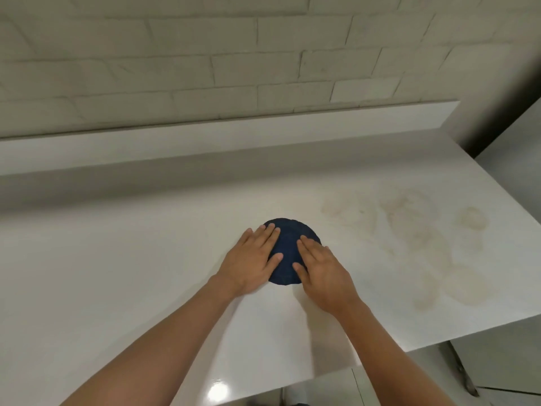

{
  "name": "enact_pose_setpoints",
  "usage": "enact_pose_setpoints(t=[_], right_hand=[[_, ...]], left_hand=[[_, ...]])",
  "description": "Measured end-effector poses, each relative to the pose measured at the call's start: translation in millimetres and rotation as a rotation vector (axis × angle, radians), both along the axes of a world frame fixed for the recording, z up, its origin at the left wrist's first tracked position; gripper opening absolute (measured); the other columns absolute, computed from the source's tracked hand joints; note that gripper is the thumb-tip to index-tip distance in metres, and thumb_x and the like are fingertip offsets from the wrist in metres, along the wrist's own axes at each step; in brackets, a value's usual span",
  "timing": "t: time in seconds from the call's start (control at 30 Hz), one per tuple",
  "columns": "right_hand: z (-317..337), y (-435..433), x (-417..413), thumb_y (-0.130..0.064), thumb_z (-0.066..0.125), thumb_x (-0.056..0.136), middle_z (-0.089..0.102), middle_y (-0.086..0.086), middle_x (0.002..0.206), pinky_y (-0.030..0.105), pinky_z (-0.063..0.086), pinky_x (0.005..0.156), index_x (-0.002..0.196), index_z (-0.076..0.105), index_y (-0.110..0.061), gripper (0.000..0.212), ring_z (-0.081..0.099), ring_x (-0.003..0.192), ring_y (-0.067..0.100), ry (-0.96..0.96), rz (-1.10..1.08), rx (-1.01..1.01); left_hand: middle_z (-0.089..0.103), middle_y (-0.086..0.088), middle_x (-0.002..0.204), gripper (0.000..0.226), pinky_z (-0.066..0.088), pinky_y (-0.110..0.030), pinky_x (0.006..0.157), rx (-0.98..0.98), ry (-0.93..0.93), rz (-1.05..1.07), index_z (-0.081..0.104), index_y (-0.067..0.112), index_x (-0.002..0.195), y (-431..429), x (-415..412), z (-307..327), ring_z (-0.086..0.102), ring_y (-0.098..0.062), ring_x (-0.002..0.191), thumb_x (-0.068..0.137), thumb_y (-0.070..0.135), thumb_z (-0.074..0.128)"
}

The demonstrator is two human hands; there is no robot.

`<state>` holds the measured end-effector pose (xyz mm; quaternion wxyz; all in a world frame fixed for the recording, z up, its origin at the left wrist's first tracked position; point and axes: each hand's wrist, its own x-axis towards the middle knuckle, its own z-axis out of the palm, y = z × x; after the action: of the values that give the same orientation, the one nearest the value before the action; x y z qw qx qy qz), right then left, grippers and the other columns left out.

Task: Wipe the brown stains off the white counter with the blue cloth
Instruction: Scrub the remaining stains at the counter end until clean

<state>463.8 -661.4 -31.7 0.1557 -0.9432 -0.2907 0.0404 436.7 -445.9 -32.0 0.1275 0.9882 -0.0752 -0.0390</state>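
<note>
1. Two hands down on the blue cloth, both flat, one each side of it.
2. Left hand: fingers straight and close together, tips over the cloth's left edge, thumb laid across the fabric. It grips nothing; the palm presses.
3. Right hand: the same posture, fingers straight, covering the cloth's right side, thumb pointing in toward the left thumb. It presses without pinching.
4. The cloth lies bunched into a rough round pad, dark blue, near the middle of the white counter.
5. Brown stains: pale, smeared loops and blotches on the counter to the right of the cloth, running toward the right edge. The cloth sits apart from them.
6. Behind the counter, a low white ledge; above it, a white brick wall.
7. Both forearms bare, reaching in from the near edge.
</note>
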Motion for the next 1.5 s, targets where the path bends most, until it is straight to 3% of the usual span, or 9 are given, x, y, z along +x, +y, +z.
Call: enact_pose_setpoints(t=[0.17, 0.3, 0.53, 1.07, 1.13, 1.5], right_hand=[[0.5, -16.0, 31.8, -0.047, 0.02, 0.107, 0.013, -0.002, 0.167, 0.04, 0.002, 0.124, 0.16, 0.014, -0.019, 0.06, 0.01, 0.153, 0.013, 0.01, -0.001, -0.153], [3.1, -16.7, 67.4, -0.047, 0.014, 0.107, 0.007, -0.005, 0.167, 0.044, 0.0, 0.124, 0.16, 0.006, -0.022, 0.059, 0.003, 0.153, 0.01, 0.023, 0.054, -0.214], [1.2, 4.9, 107.8, -0.047, 0.013, 0.106, 0.001, -0.006, 0.168, 0.05, 0.0, 0.123, 0.16, 0.003, -0.024, 0.059, -0.001, 0.153, 0.01, 0.09, 0.048, -0.219], [-0.5, 47.4, 132.2, -0.045, 0.007, 0.106, -0.005, -0.008, 0.167, 0.05, -0.004, 0.123, 0.159, -0.004, -0.025, 0.057, -0.007, 0.153, 0.01, 0.099, 0.053, -0.244], [-3.2, 92.9, 145.4, -0.044, 0.008, 0.106, -0.005, -0.008, 0.167, 0.051, -0.004, 0.123, 0.159, -0.004, -0.026, 0.057, -0.006, 0.153, 0.01, 0.104, 0.096, -0.224], [8.0, 105.6, 158.6, -0.044, 0.011, 0.107, -0.003, -0.007, 0.168, 0.053, -0.004, 0.122, 0.16, 0.0, -0.025, 0.058, -0.004, 0.153, 0.009, 0.092, 0.086, -0.24]], left_hand=[[-0.007, -0.002, 0.17, 0.067, -0.007, -0.04, 0.124, 0.17, 0.047, 0.046, -0.003, 0.014, 0.162, -25.7, 24.1, -5.0, -0.008, -0.018, 0.156, 0.106, 0.05, 0.008], [-0.013, 0.0, 0.169, 0.066, -0.007, -0.044, 0.124, 0.193, 0.117, 0.121, -0.01, 0.016, 0.16, -31.8, 52.1, 0.6, -0.011, -0.016, 0.155, 0.106, 0.05, 0.007], [-0.015, 0.002, 0.169, 0.065, -0.005, -0.046, 0.125, 0.195, 0.179, 0.187, -0.011, 0.018, 0.16, -20.7, 88.5, 6.1, -0.013, -0.015, 0.154, 0.106, 0.048, 0.007], [-0.01, 0.003, 0.17, 0.065, -0.003, -0.05, 0.124, 0.158, 0.157, 0.238, -0.009, 0.019, 0.161, 14.0, 108.4, -0.4, -0.011, -0.014, 0.155, 0.106, 0.05, 0.008], [-0.009, 0.003, 0.17, 0.066, -0.002, -0.051, 0.124, 0.158, 0.147, 0.317, -0.008, 0.019, 0.161, 58.3, 113.6, -6.3, -0.009, -0.014, 0.155, 0.105, 0.051, 0.007], [-0.011, -0.004, 0.17, 0.07, -0.002, -0.052, 0.124, 0.205, 0.177, 0.312, -0.009, 0.014, 0.161, 63.9, 132.5, -5.0, -0.011, -0.024, 0.155, 0.105, 0.05, 0.013]])
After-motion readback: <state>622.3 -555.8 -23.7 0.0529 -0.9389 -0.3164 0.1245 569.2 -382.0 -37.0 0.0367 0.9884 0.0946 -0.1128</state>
